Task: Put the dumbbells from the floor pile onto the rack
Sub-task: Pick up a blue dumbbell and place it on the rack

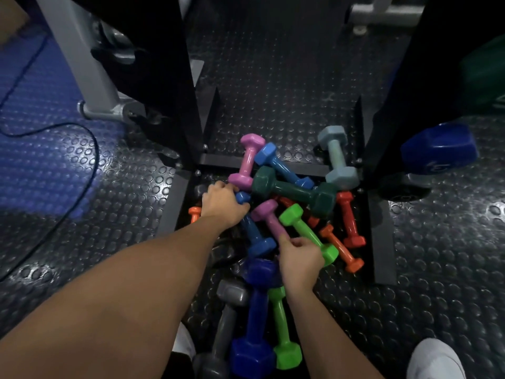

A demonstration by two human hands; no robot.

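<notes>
Dark rubber floor (273,86) with raised round studs, blue mat (35,149) at far left, black cable (90,143) looping across both.

Left hand (222,202) reaches into the pile and is curled over the upper end of a blue dumbbell (252,231); fingers wrap its top head, so it's grasping that one. Hand also sits right against the lower head of a pink dumbbell (247,161).

Right hand (299,259) pinches the handle of a second pink dumbbell (269,217) between thumb and forefinger; other fingers are curled under, touching or nearly touching the bright green dumbbell (307,232) just beside it. Can't tell if they grip it too.

Rest of the pile lies on the floor between the black rack legs (191,91):
- dark green dumbbell (293,191) on top, lying across a lighter blue dumbbell (281,166)
- pale grey-blue dumbbell (337,154) resting over the rack's low crossbar (218,161)
- red dumbbell (349,218) and orange dumbbell (341,247) on the right side
- small orange one (194,213) mostly hidden by the left wrist
- nearer the camera: deep blue dumbbell (257,315), another green dumbbell (282,326), grey dumbbell (221,326), side by side

Large blue dumbbell head (440,147) sits outside the right rack leg. White shoe (434,359) at bottom right.
</notes>
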